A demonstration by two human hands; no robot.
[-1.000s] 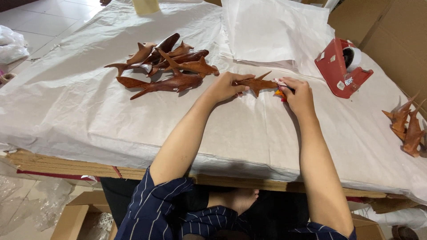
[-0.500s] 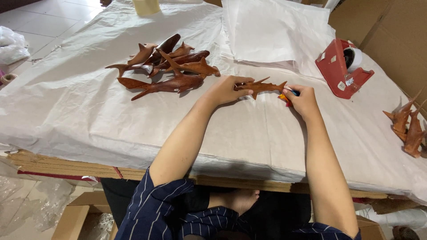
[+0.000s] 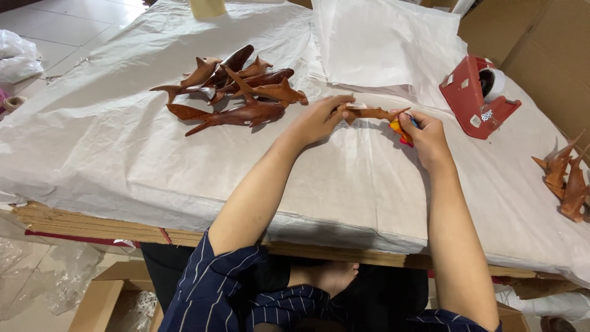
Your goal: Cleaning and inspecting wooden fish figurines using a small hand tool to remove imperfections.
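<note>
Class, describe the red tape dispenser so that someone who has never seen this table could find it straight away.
Start at the big table covered in white paper and go to its far right side, beyond the person's right hand. There stands the red tape dispenser with a white roll of tape. It is the only red plastic thing there; the carved brown wooden fish nearby are brown.

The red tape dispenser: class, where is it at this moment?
In the head view, the red tape dispenser stands on the paper-covered table, at upper right, just beyond the right hand, beside the white sheets.
</note>
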